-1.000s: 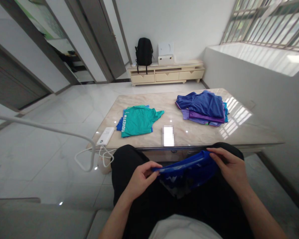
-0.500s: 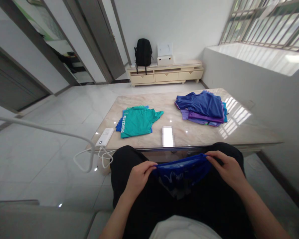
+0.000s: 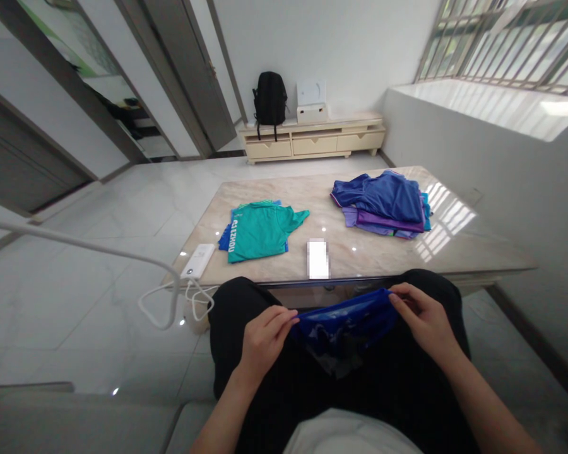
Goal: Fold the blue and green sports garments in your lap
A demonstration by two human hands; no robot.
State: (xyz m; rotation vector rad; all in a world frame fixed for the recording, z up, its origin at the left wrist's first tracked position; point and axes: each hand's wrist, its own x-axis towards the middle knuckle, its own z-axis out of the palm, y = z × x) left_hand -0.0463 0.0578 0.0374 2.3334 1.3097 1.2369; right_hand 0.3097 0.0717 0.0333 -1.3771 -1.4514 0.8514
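Observation:
Over my lap hangs a glossy blue plastic bag (image 3: 345, 325), its top edge stretched between my hands and its lower part looking partly see-through. My left hand (image 3: 267, 337) pinches the left end of that edge between thumb and fingers. At the other end, slightly higher, my right hand (image 3: 421, 318) has the corner in a similar pinch. Whether anything is inside the bag I cannot tell.
A low marble table (image 3: 312, 195) stands beyond my knees. On it lie a folded green shirt (image 3: 260, 233) atop others, a pile of blue and purple shirts (image 3: 383, 198), a white phone-shaped object (image 3: 318, 258) and a white power bank (image 3: 199, 260) with a cable.
Both hands have stayed almost in place with the same pinches. The blue bag's folds have shifted slightly, and the view has moved a little.

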